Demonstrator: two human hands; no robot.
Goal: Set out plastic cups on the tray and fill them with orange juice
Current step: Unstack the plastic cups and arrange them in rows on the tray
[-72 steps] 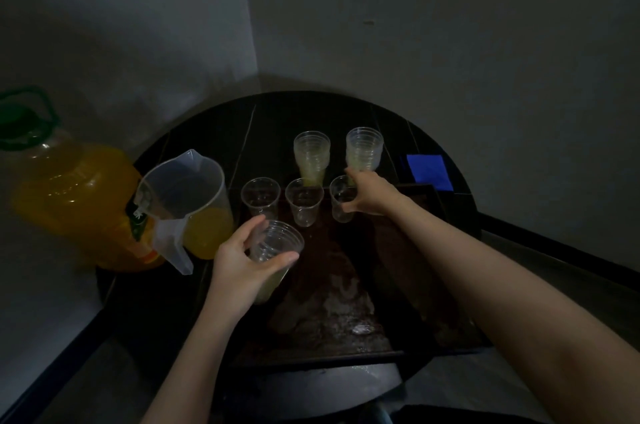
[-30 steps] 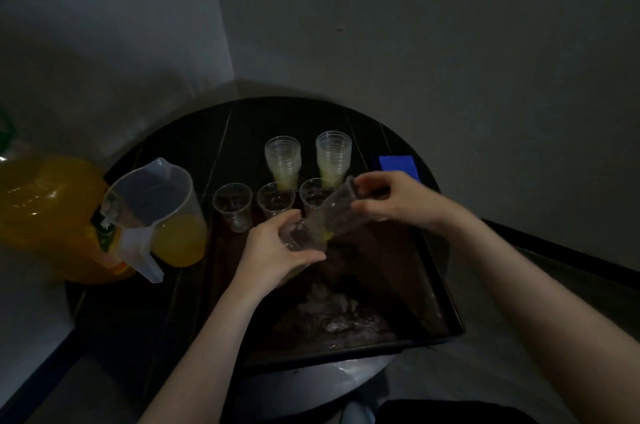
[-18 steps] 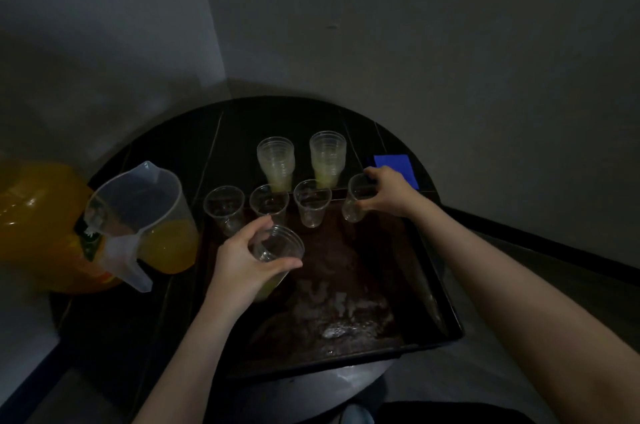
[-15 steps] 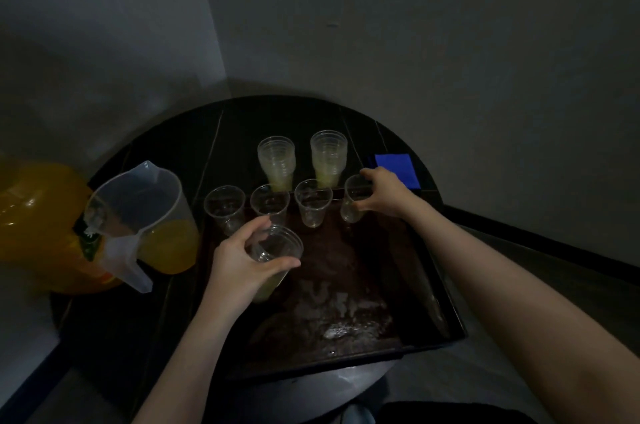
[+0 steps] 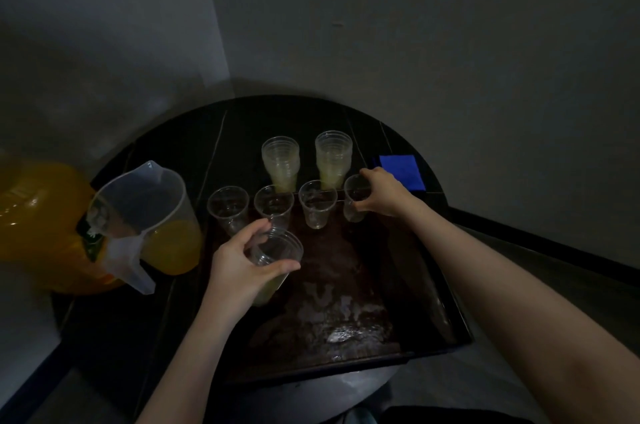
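A short stack of clear plastic cups [image 5: 273, 259] is gripped by the left hand [image 5: 242, 262], thumb and fingers curled round its rim; its long axis is tilted, the mouth pointing up and away from the person, above the near-left part of the dark rectangular tray [image 5: 433, 351]. A single clear plastic cup [image 5: 355, 198] is held upright by the right hand [image 5: 381, 193], fingers wrapped round its side, at the right end of a row along the tray's far edge. Three more empty clear cups [image 5: 317, 204] stand upright in that row. Two taller cup stacks [image 5: 280, 162] stand behind. A translucent jug [image 5: 149, 216] holding orange juice stands left of the tray, beside a large orange bottle [image 5: 38, 226].
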